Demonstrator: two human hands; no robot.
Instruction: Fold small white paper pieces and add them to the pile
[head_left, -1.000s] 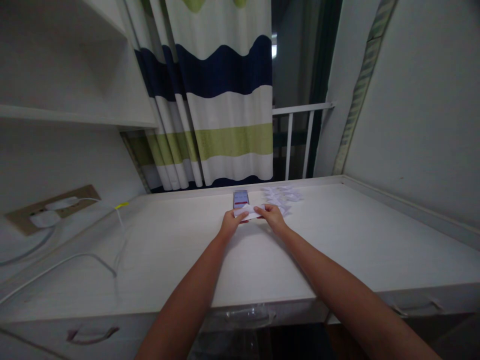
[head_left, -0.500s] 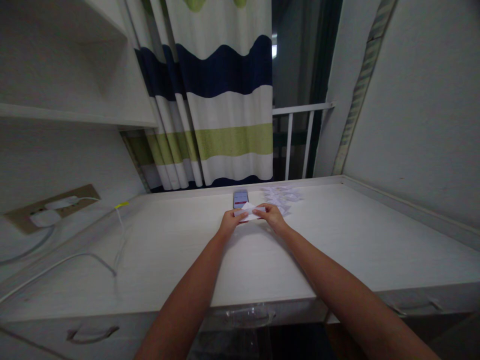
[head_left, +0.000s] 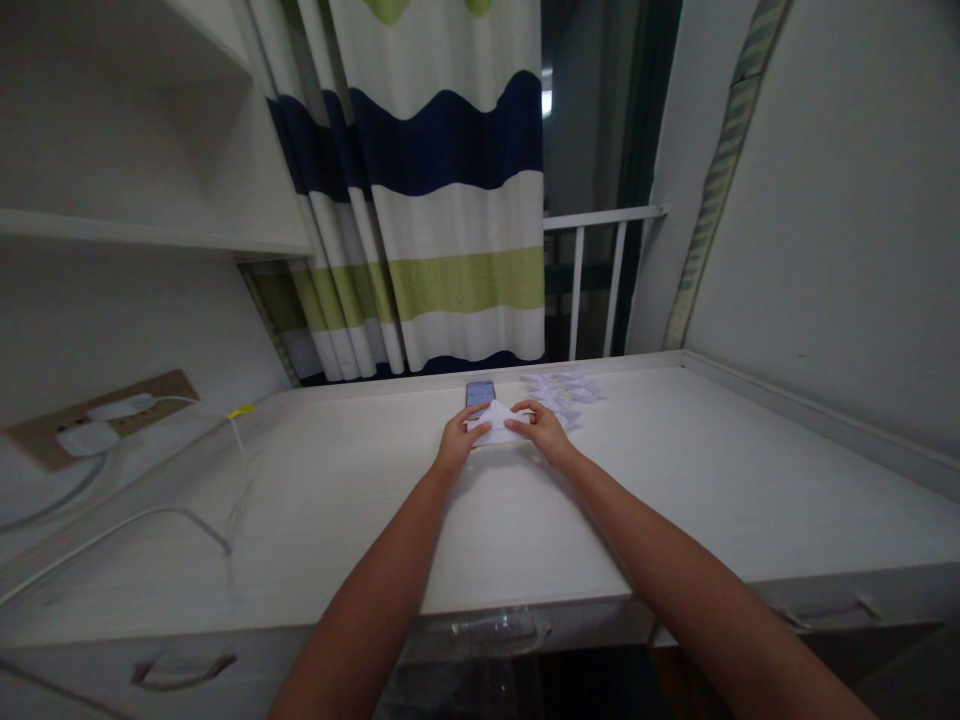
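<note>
Both my hands meet over a small folded white paper [head_left: 496, 424] near the far middle of the white desk [head_left: 675, 480]. My left hand [head_left: 459, 440] pinches its left side. My right hand [head_left: 541, 430] presses and pinches its right side with closed fingers. A phone [head_left: 480, 392] with a lit screen lies flat just behind the paper, partly covered by it. A pile of several folded white paper pieces [head_left: 564, 392] lies to the right of the phone, just beyond my right hand.
A striped curtain [head_left: 442, 190] hangs behind the desk, next to a white railing [head_left: 600, 270]. At the left, a wall socket plate [head_left: 97, 418] holds plugs, and white cables [head_left: 172, 515] trail over the desk. Shelves [head_left: 150, 235] stand above on the left. Drawer handles [head_left: 184, 670] show below the front edge.
The paper has gone from a flatter strip held up between my hands to a peaked folded shape pressed lower toward the desk. My hands have moved slightly closer together.
</note>
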